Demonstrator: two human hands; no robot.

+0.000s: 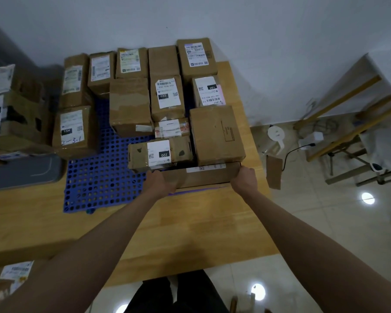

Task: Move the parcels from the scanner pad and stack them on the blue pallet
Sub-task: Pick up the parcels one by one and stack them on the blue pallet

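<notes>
Placement was the step judged to be in hand: a flat brown parcel [201, 176] was held at the near right edge of the blue pallet [99, 177], its far side just beside the parcels already stacked there. The left hand [161, 182] was wrapped around the parcel's left end, fingers curled over the near face, and the right hand [245, 178] was closed on its right end; neither had let go. Whether the parcel's underside was fully seated on the pallet could not be told, since a thin strip of blue was seen only along its near edge. Behind it, a parcel marked 220 [160, 153] and a larger plain box [217, 134] were packed close, with further labelled parcels ranged toward the far edge of the wooden tabletop [190, 222]. A grey pad [25, 170], taken to be the scanner pad, was seen at the left edge of the tabletop, with more parcels [16, 116] piled behind it, so the task was judged well advanced but unfinished. The next move would call for the parcel to be pushed flush against its neighbours, both hands to be released, and another parcel to be fetched from the left.
</notes>
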